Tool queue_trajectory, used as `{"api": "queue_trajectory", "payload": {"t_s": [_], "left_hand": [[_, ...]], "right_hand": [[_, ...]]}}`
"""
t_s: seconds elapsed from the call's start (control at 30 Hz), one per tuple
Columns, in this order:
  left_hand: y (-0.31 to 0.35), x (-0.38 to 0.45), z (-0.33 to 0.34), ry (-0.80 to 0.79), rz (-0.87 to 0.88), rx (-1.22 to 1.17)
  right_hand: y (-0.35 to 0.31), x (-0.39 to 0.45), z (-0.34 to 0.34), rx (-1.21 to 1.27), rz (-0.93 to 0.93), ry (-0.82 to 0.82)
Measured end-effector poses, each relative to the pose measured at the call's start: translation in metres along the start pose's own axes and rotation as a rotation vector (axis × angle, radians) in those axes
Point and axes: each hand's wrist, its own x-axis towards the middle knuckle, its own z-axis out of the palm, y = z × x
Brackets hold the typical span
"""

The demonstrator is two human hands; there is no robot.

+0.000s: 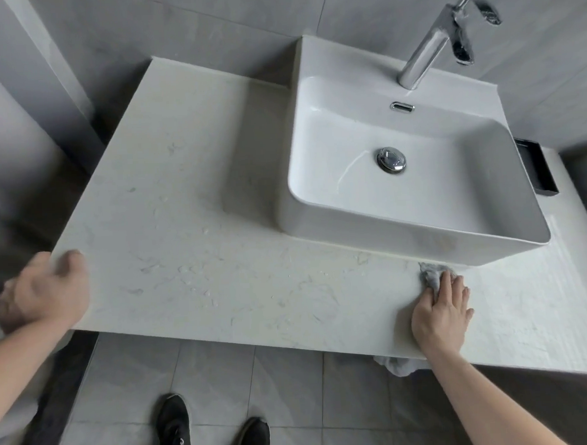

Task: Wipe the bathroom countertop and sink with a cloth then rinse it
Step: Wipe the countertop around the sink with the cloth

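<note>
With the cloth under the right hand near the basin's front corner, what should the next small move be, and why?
Probably sweep the right hand and cloth leftward along the countertop. Water droplets dot the middle of it, while the cloth sits at the sink's front base. The blurred left hand is at the left edge.

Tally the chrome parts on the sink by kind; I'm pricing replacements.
Faucet: 1
Drain plug: 1
Overflow trim: 1
Total: 3
</note>
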Motion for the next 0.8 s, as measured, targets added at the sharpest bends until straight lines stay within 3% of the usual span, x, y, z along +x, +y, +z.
{"api": "queue_trajectory", "payload": {"t_s": [0.13, 0.33, 0.43, 0.6, 0.7, 0.8], "left_hand": [[0.032, -0.033, -0.031, -0.016, -0.029, 0.030], [0.020, -0.023, -0.021, 0.010, -0.010, 0.067], [0.012, -0.016, -0.013, 0.004, -0.002, 0.047], [0.042, -0.047, -0.043, 0.011, 0.021, 0.047], [0.062, -0.064, -0.063, 0.007, 0.021, 0.029], [0.069, -0.070, -0.068, -0.003, 0.031, -0.005]], "right_hand": [[-0.057, -0.039, 0.032, -0.005, -0.223, -0.011], [-0.151, -0.133, 0.073, 0.080, -0.685, -0.161], [-0.179, -0.162, 0.086, 0.133, -0.813, -0.224], [-0.162, -0.147, 0.072, 0.367, -0.793, -0.283], [-0.126, -0.120, 0.047, 0.416, -0.737, -0.219], [-0.085, -0.088, 0.020, 0.401, -0.566, -0.118]]}}
